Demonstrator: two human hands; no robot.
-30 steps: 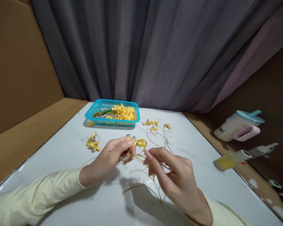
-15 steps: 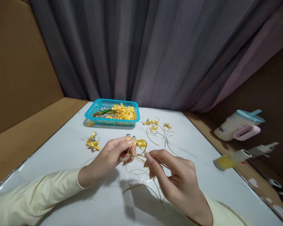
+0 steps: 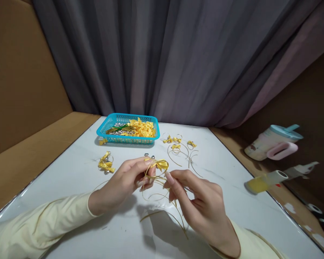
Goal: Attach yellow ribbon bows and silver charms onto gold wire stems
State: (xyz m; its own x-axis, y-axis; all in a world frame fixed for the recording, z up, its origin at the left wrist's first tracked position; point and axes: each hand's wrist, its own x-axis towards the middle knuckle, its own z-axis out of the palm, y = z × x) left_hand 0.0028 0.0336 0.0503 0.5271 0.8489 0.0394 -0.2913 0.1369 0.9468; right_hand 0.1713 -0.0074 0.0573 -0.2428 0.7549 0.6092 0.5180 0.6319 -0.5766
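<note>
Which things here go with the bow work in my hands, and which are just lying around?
Likely part of the job: yellow bow, gold wire, blue basket, ringed bows, small silver pieces.

Probably just lying around: lidded cup, container of yellow contents.

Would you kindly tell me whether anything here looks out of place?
A yellow ribbon piece sits by the near left corner of the blue basket, apart from the yellow heap inside, so it looks strayed; nothing else stands out.

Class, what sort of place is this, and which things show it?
Probably a handicraft workspace: a blue basket holds a pile of yellow ribbon bows, and loose gold wires lie on the white table.
</note>
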